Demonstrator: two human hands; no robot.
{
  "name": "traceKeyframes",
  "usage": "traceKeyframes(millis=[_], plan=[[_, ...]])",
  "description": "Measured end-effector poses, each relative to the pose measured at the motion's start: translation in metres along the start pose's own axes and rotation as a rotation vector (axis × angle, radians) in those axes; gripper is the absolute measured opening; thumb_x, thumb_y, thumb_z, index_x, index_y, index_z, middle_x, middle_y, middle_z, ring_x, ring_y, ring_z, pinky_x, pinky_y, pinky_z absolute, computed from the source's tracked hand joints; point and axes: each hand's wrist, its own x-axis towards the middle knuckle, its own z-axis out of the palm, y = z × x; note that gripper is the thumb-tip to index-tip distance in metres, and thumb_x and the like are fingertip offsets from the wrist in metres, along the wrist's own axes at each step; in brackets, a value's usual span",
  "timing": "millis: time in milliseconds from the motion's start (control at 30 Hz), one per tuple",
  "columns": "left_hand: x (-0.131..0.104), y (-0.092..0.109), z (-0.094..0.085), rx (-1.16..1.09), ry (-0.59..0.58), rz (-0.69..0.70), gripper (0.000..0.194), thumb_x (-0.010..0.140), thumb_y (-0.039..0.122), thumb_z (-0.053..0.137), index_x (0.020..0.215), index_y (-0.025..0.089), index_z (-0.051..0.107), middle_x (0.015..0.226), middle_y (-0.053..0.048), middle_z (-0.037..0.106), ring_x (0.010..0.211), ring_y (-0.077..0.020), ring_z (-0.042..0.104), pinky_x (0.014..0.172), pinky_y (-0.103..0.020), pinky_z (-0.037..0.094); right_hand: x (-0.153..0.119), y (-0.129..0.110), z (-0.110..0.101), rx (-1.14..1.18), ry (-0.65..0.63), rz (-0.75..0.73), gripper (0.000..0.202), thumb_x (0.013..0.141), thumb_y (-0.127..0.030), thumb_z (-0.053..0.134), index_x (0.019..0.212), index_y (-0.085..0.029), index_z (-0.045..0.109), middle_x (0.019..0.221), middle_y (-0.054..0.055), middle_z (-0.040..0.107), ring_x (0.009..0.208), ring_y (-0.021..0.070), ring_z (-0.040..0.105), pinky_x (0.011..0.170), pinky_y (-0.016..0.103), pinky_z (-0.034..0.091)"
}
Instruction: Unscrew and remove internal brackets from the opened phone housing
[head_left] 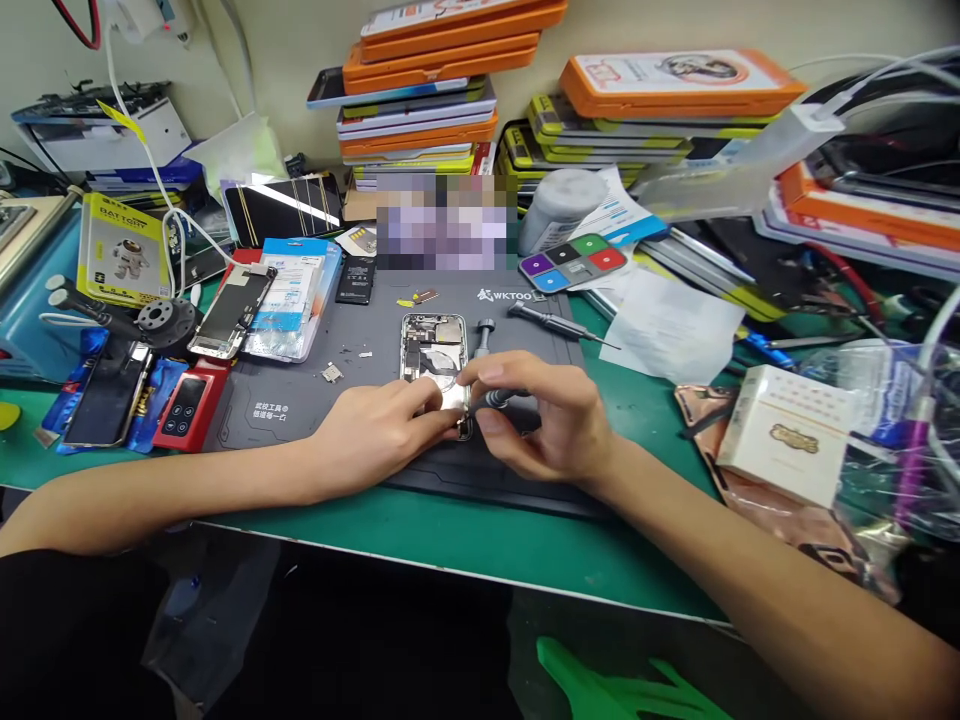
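Note:
An opened phone body (435,350) with bare inner parts lies on the dark grey mat (300,345). My left hand (382,432) rests over its lower left part, fingers bent together at its lower end; what they may hold is too small to tell. At the phone's lower right edge is my right hand (544,415), thumb and index finger apart, the index fingertip near the frame. A grey tool (484,335) stands just right of the phone, with a dark tool partly behind my right hand. A screwdriver (555,322) lies further right. Above the phone is a small metal piece (426,296).
A black battery (356,280), a phone screen (234,310) and a red device (191,405) lie left. Stacked orange boxes (442,70) stand behind. On the right are a white paper (671,325), a white box (786,437) and cables. The green table's edge (450,575) is nearest me.

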Motion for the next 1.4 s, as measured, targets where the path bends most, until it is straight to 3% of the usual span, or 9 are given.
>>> traceKeyframes(millis=[133, 233, 400, 533, 667, 833, 967, 1167, 1400], plan=[[-0.001, 0.000, 0.002, 0.013, 0.024, -0.002, 0.036, 0.111, 0.044, 0.041, 0.117, 0.025, 0.070, 0.102, -0.002, 0.068, 0.079, -0.0130, 0.064, 0.054, -0.026, 0.039, 0.002, 0.001, -0.001, -0.002, 0.024, 0.005, 0.066, 0.088, -0.007, 0.052, 0.149, -0.030, 0.045, 0.116, 0.009, 0.072, 0.097, 0.0249, 0.074, 0.079, 0.043, 0.064], [-0.001, -0.001, 0.002, 0.012, 0.027, 0.009, 0.036, 0.111, 0.043, 0.040, 0.117, 0.024, 0.070, 0.102, -0.003, 0.069, 0.081, -0.0143, 0.066, 0.055, -0.026, 0.040, 0.002, 0.000, -0.001, -0.018, 0.017, 0.006, 0.067, 0.087, -0.007, 0.055, 0.150, -0.027, 0.045, 0.120, 0.011, 0.071, 0.086, 0.0226, 0.074, 0.074, 0.041, 0.064], [-0.001, -0.002, 0.002, 0.003, 0.000, 0.003, 0.037, 0.111, 0.042, 0.039, 0.117, 0.023, 0.070, 0.106, -0.004, 0.068, 0.086, -0.0150, 0.067, 0.057, -0.025, 0.042, 0.002, -0.001, 0.001, -0.005, 0.017, 0.011, 0.067, 0.087, -0.006, 0.052, 0.150, -0.027, 0.044, 0.118, 0.010, 0.072, 0.091, 0.0235, 0.074, 0.079, 0.042, 0.064], [-0.001, -0.002, 0.003, -0.001, 0.007, 0.006, 0.037, 0.111, 0.041, 0.039, 0.116, 0.022, 0.070, 0.105, -0.005, 0.068, 0.085, -0.0148, 0.066, 0.057, -0.025, 0.043, 0.003, -0.002, 0.001, -0.018, 0.023, 0.016, 0.066, 0.087, -0.007, 0.057, 0.148, -0.027, 0.045, 0.115, 0.010, 0.072, 0.086, 0.0217, 0.073, 0.069, 0.035, 0.063], [-0.001, -0.002, 0.004, -0.006, 0.035, 0.009, 0.036, 0.111, 0.042, 0.041, 0.116, 0.022, 0.070, 0.104, -0.004, 0.068, 0.082, -0.0149, 0.066, 0.056, -0.026, 0.042, 0.003, -0.004, 0.001, -0.003, -0.008, 0.047, 0.059, 0.092, -0.010, 0.048, 0.148, -0.029, 0.044, 0.110, 0.009, 0.073, 0.087, 0.0219, 0.072, 0.067, 0.036, 0.063], [-0.002, -0.001, 0.005, -0.016, 0.030, 0.005, 0.035, 0.111, 0.040, 0.042, 0.113, 0.021, 0.071, 0.111, -0.004, 0.069, 0.087, -0.0155, 0.067, 0.058, -0.025, 0.043, 0.005, -0.011, 0.005, -0.080, 0.031, 0.084, 0.065, 0.091, -0.009, 0.062, 0.149, -0.030, 0.043, 0.092, 0.002, 0.070, 0.064, 0.0148, 0.066, 0.051, 0.025, 0.056], [-0.001, -0.002, 0.005, -0.052, 0.031, 0.002, 0.033, 0.110, 0.042, 0.044, 0.113, 0.023, 0.070, 0.104, -0.003, 0.067, 0.082, -0.0138, 0.065, 0.057, -0.024, 0.043, 0.008, -0.022, 0.009, -0.002, 0.129, 0.135, 0.061, 0.092, -0.005, 0.060, 0.147, -0.028, 0.046, 0.090, 0.003, 0.069, 0.070, 0.0162, 0.070, 0.056, 0.026, 0.060], [-0.001, -0.003, 0.004, -0.040, 0.065, 0.019, 0.034, 0.111, 0.036, 0.038, 0.108, 0.019, 0.068, 0.097, -0.003, 0.066, 0.077, -0.0151, 0.063, 0.054, -0.026, 0.042, 0.010, -0.027, 0.012, -0.038, 0.084, -0.029, 0.054, 0.093, -0.009, 0.062, 0.143, -0.027, 0.050, 0.097, 0.006, 0.077, 0.082, 0.0203, 0.077, 0.065, 0.032, 0.067], [-0.001, -0.004, 0.002, -0.069, 0.016, 0.018, 0.030, 0.110, 0.034, 0.040, 0.107, 0.020, 0.066, 0.105, -0.003, 0.069, 0.084, -0.0135, 0.067, 0.059, -0.025, 0.045, 0.008, -0.024, 0.010, -0.008, 0.084, 0.053, 0.060, 0.092, -0.009, 0.065, 0.145, -0.029, 0.045, 0.101, 0.006, 0.076, 0.085, 0.0210, 0.077, 0.065, 0.032, 0.066]])
